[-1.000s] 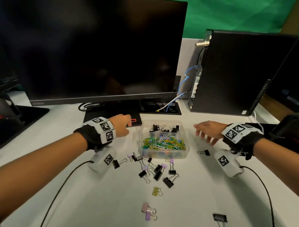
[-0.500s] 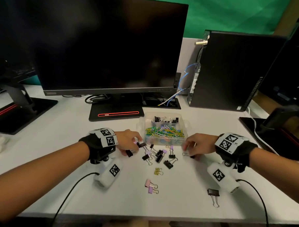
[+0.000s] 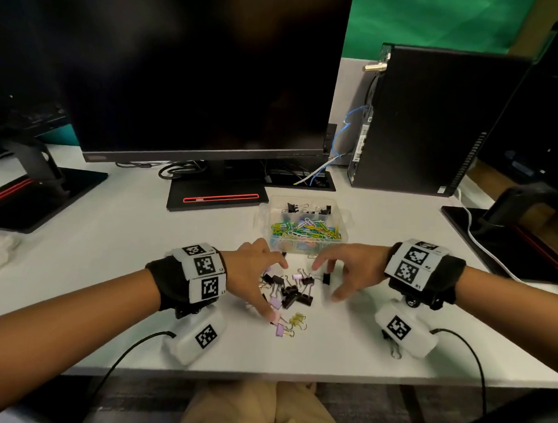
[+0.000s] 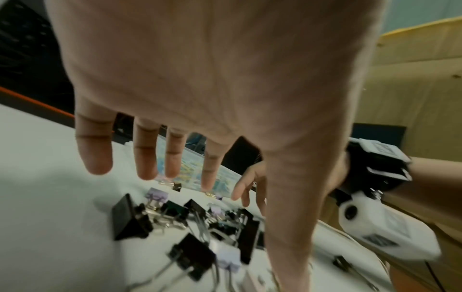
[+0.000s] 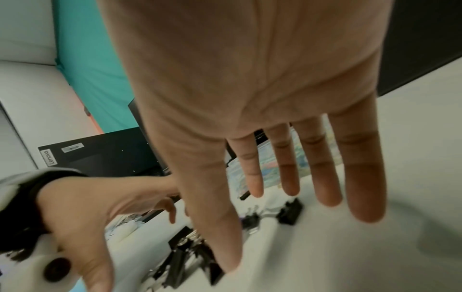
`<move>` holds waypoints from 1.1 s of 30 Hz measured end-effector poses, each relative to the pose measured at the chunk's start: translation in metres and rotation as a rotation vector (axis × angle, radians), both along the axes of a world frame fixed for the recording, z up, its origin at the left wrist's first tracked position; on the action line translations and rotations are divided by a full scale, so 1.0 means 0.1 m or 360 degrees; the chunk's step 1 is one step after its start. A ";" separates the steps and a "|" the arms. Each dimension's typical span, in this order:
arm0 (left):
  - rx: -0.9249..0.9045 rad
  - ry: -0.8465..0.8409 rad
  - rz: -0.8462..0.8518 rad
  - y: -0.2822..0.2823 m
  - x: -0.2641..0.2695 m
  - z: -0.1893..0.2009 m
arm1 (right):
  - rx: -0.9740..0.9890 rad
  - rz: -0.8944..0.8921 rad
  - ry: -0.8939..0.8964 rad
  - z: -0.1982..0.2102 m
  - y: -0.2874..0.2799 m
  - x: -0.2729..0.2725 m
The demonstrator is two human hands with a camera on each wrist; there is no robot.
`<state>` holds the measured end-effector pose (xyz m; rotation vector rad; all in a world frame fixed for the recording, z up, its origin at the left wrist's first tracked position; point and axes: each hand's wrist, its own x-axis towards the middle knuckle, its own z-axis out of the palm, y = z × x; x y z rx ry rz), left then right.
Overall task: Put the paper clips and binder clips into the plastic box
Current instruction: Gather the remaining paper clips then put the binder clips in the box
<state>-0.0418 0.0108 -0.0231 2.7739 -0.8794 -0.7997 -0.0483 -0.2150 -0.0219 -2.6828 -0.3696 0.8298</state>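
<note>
The clear plastic box [image 3: 344,215] holds coloured paper clips and a few black binder clips. In front of it lies a pile of black and purple binder clips [image 3: 291,293]. My left hand [image 3: 277,291] hovers over the pile's left side with fingers [image 4: 147,158] spread; its thumb reaches a pink clip [image 3: 280,329]. My right hand [image 3: 325,282] is spread on the pile's right, around a small black clip [image 3: 326,278] on the desk. Its fingers [image 5: 322,168] are straight. Neither hand grips anything. A yellow clip [image 3: 297,319] lies near the pink one.
One binder clip [image 3: 394,352] lies partly under my right wrist camera near the desk's front edge. A monitor base [image 3: 217,196] stands behind the box on the left, and a black computer tower [image 3: 435,122] stands at the back right. Another monitor stand [image 3: 510,228] is at the far right.
Both hands have moved inward toward each other and spread their fingers around the clips. The scattered binder clips now lie in a tighter pile between the hands.
</note>
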 end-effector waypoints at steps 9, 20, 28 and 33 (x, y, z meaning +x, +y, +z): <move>0.0088 -0.0163 -0.0079 -0.12 -0.12 -0.15 | 0.0044 -0.0214 0.0394 0.04 -0.59 -0.40; 0.0181 -0.0049 0.0134 -0.02 -0.05 -0.11 | 0.0229 -0.0154 -0.0042 -0.11 -0.13 -0.20; 0.0249 0.0008 0.0294 0.11 -0.04 -0.12 | -0.0232 0.0106 -0.0151 -0.10 0.18 0.01; 0.0160 0.0030 0.0277 -0.03 -0.09 -0.14 | -0.0216 0.0153 -0.0209 -0.26 0.42 -0.08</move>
